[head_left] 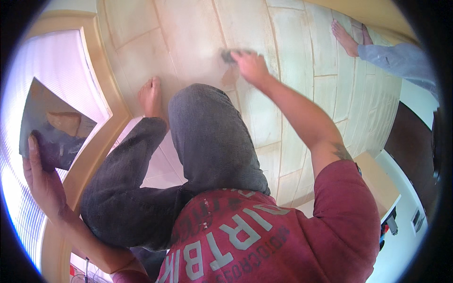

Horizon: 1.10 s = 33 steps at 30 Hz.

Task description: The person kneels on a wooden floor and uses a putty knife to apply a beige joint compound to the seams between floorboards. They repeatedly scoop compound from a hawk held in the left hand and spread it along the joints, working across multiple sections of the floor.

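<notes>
At the left edge, my left hand (pixel 41 181) grips a thin, dark, roughly square plate (pixel 40 111) by its lower corner, thumb on top. A lump of brownish paste (pixel 66 121) sits on that plate. My right hand (pixel 252 66) reaches out over the pale tiled floor (pixel 255 113), closed on a small dark hand tool (pixel 228 57). Motion blurs the tool, so its exact kind is unclear; it appears to be against the tile surface. A damp-looking brownish patch (pixel 229 78) lies just below it. Brown lines fill the joints between the tiles.
My bent knee (pixel 203 108) and bare foot (pixel 151 97) are between my hands. To the left, a wooden frame (pixel 101 70) borders a bright ribbed panel (pixel 56 56). Another person's bare foot (pixel 344 38) and grey trouser leg (pixel 396 59) extend in from the upper right.
</notes>
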Available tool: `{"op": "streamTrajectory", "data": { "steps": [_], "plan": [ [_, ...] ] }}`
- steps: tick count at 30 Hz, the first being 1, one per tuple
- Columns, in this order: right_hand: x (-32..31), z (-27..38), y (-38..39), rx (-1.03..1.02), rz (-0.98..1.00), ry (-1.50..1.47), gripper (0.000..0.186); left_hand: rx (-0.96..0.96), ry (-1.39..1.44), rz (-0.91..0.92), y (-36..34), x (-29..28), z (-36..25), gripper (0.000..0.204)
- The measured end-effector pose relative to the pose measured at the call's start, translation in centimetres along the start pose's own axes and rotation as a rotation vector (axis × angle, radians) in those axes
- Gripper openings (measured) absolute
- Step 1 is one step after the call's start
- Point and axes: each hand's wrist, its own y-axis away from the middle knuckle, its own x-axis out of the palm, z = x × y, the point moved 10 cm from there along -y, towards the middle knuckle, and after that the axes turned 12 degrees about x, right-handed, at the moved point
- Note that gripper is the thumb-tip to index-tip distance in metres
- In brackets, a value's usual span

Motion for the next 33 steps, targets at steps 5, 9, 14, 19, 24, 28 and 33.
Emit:
{"op": "streamTrajectory", "data": {
  "steps": [5,9,14,19,24,28,33],
  "plan": [
    [4.8,1.0,9.2,-0.131,0.142,0.071,0.05,0.136,-0.15,0.076,0.0,0.7,-1.5,0.041],
    [2.0,-0.3,5.4,-0.144,-0.021,0.089,0.059,0.041,0.027,0.019,-0.1,0.7,-0.8,0.04],
    [-1.1,1.0,0.5,-0.263,-0.377,0.02,0.059,0.013,0.013,0.003,0.4,1.8,-1.3,0.04],
    [2.9,-0.7,4.9,-0.259,-0.077,0.217,0.057,0.052,0.027,0.08,0.9,3.1,-2.2,0.042],
    [-5.2,-1.7,-3.2,-0.043,-0.214,-0.026,0.059,0.015,0.085,0.022,0.6,2.4,-1.8,0.039],
    [-8.7,-0.1,-11.4,0.142,-0.158,-0.147,0.056,0.018,0.027,0.029,0.5,2.1,-1.5,0.041],
    [-3.7,3.0,-6.4,-0.108,-0.061,0.015,0.048,0.012,-0.052,-0.024,0.3,0.2,-0.6,0.042]
  ]
}}
